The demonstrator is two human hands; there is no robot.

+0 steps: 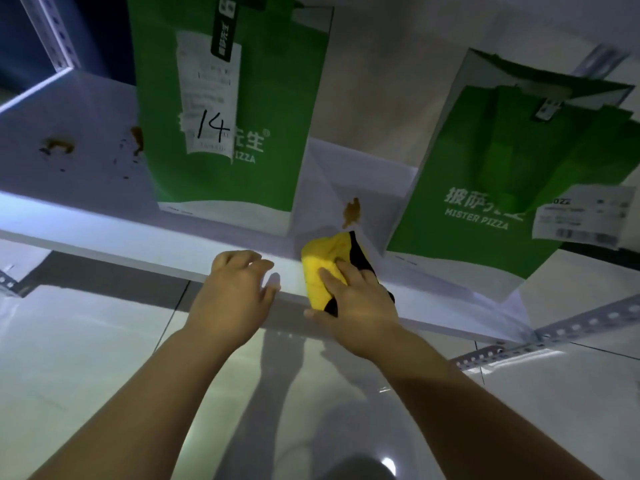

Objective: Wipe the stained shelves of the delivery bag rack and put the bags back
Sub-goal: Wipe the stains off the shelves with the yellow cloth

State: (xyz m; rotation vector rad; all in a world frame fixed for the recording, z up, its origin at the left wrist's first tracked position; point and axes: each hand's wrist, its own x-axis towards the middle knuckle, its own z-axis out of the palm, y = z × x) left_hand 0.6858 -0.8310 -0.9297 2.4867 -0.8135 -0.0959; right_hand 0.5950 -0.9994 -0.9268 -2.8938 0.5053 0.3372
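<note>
My right hand (356, 303) holds a yellow cloth with black edging (322, 263) at the front edge of the white shelf (86, 223), thumb under it and fingers over its top. Just beyond the cloth lies a brown stain (351, 211), between two green-and-white delivery bags. The left bag (242, 109) carries a receipt marked 14 and stands upright. The right bag (502, 188) leans to the right. More brown stains (57, 147) mark the shelf's left part, one (136, 140) beside the left bag. My left hand (235, 289) rests on the shelf's front edge with its fingers loosely curled.
Perforated white metal posts frame the rack at the upper left (52, 32) and lower right (588, 323). A lower shelf level (69, 341) and a glossy tiled floor (346, 427) lie below the shelf.
</note>
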